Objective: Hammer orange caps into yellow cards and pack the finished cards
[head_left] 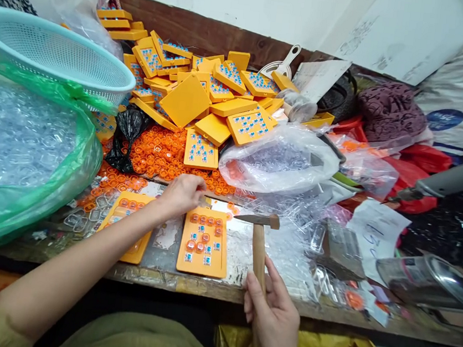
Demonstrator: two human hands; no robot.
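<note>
My right hand [270,306] is wrapped round the wooden handle of a hammer [260,243], its metal head raised just right of an orange panel [202,265]. Small blue-and-clear pieces sit on that panel, and several of them have round orange caps over them. My left hand [183,193] is above the panel's far left corner, beside the heap of loose orange rings [156,151]. Its fingers are curled together, and whatever they pinch is hidden. A second orange panel [134,254], bearing orange caps, lies partly behind my left forearm.
Many orange panels [185,101] are piled at the back. To the left stand a green bag [85,173] of clear plastic pieces and a light blue basket [60,59]. A white bag [239,177] of clear parts lies ahead. A metal block [339,252] and a jar [408,274] are right.
</note>
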